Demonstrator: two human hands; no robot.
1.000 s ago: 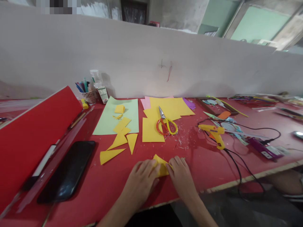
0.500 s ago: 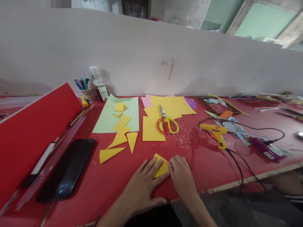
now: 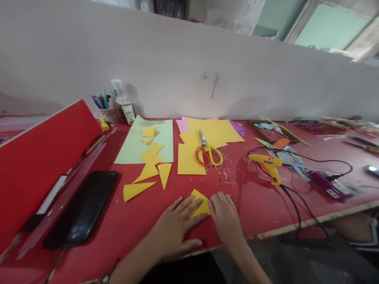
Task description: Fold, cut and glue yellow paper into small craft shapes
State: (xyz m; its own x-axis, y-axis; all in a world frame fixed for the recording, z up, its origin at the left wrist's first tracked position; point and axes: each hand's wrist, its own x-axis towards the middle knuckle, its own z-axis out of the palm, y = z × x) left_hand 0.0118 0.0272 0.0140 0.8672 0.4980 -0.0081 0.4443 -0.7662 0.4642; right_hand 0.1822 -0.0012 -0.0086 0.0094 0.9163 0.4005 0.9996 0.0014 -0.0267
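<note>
A small folded yellow paper piece (image 3: 200,201) lies on the red table (image 3: 254,205) near the front edge. My left hand (image 3: 174,228) rests flat on the paper's left part, fingers stretched out and spread. My right hand (image 3: 225,219) presses its curled fingertips on the paper's right edge. Yellow triangular offcuts (image 3: 148,177) lie to the left, beyond my hands. Scissors with yellow and red handles (image 3: 209,152) rest on yellow sheets (image 3: 204,142) farther back.
A black phone (image 3: 81,211) and a raised red board (image 3: 38,157) sit at left. A light green sheet (image 3: 139,142) and a pen cup (image 3: 109,112) stand at the back. A yellow glue gun (image 3: 268,165) with black cord (image 3: 299,213) lies at right, amid craft clutter.
My left hand went from curled on the paper to fingers spread flat over it. The right hand stayed pressing the paper's right edge. The view shifted slightly.
</note>
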